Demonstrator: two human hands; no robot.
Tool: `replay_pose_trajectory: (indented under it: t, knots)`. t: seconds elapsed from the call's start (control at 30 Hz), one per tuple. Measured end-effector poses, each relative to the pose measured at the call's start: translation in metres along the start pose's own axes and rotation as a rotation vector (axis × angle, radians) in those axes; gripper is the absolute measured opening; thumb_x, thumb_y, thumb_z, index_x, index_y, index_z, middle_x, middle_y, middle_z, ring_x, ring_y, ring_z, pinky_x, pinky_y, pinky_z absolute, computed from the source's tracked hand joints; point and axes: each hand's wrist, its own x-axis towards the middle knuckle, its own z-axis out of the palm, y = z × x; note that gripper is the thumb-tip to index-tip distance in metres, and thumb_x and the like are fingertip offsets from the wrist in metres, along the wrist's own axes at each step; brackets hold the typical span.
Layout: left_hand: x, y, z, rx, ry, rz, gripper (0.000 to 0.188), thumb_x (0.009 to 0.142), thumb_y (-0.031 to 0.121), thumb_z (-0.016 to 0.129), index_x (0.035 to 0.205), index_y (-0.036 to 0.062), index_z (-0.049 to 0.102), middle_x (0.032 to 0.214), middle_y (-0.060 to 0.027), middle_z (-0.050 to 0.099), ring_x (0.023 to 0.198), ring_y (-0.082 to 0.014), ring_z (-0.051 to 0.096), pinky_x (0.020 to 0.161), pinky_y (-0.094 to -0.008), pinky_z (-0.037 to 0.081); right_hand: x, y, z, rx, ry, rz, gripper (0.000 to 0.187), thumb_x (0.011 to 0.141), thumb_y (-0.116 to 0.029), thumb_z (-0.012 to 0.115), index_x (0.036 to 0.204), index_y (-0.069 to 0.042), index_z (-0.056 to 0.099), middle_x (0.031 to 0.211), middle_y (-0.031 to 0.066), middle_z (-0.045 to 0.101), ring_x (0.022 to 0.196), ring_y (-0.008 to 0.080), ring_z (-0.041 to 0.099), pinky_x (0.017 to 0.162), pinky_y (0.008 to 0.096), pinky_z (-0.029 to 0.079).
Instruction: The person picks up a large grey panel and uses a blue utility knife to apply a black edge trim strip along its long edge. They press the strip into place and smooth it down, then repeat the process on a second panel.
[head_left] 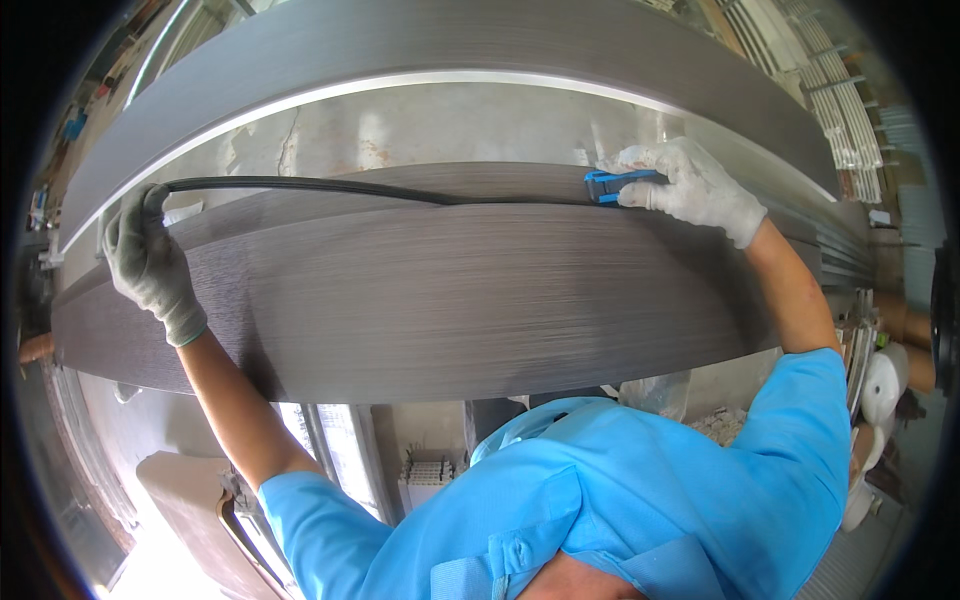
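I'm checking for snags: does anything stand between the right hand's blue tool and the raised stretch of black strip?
Nothing visible does. The blue tool, in the right hand, is at the far edge of the dark panel; leftward, the black strip runs to the left hand with nothing across it.

The near panel [480,300] had a matt, wood-look finish with fine lengthwise streaks. Along its upper edge, the black strip [300,184] looked like smooth plastic or rubber with a faint sheen. Above the panel's right part, the blue tool [604,186] seemed smooth plastic. The left hand [148,258] and right hand [697,190] wore matt cloth gloves [172,300]. Below the panel, the shirt [650,480] was smooth cloth; beyond the panel, the floor [400,125] resembled cracked concrete.
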Motion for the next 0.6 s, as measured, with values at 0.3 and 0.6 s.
replay_pose_trajectory:
  t: [0.3,0.6]
  knots:
    - [-0.024,-0.019,0.01,-0.261,-0.623,-0.333,0.012,0.097,0.013,0.072,0.102,0.0028,0.077,0.09,-0.0019,0.071,0.079,-0.0138,0.061,0.082,-0.0296,0.05,0.0,0.001,0.001,0.01,0.065,-0.054,0.046,0.088,-0.04,0.08,0.118,-0.005,0.076,0.097,0.0113,0.079,0.088,0.0262,0.074,0.088,0.0378,0.056]
    - [-0.014,-0.009,-0.001,-0.562,-0.817,-0.597,0.025,0.094,0.021,0.076,0.091,-0.0039,0.073,0.078,0.0007,0.058,0.073,-0.0104,0.049,0.07,-0.0277,0.041,0.033,-0.001,0.016,-0.012,0.05,-0.239,0.036,0.087,-0.035,0.082,0.112,-0.01,0.078,0.089,0.01,0.078,0.074,0.0243,0.072,0.072,0.0383,0.054]
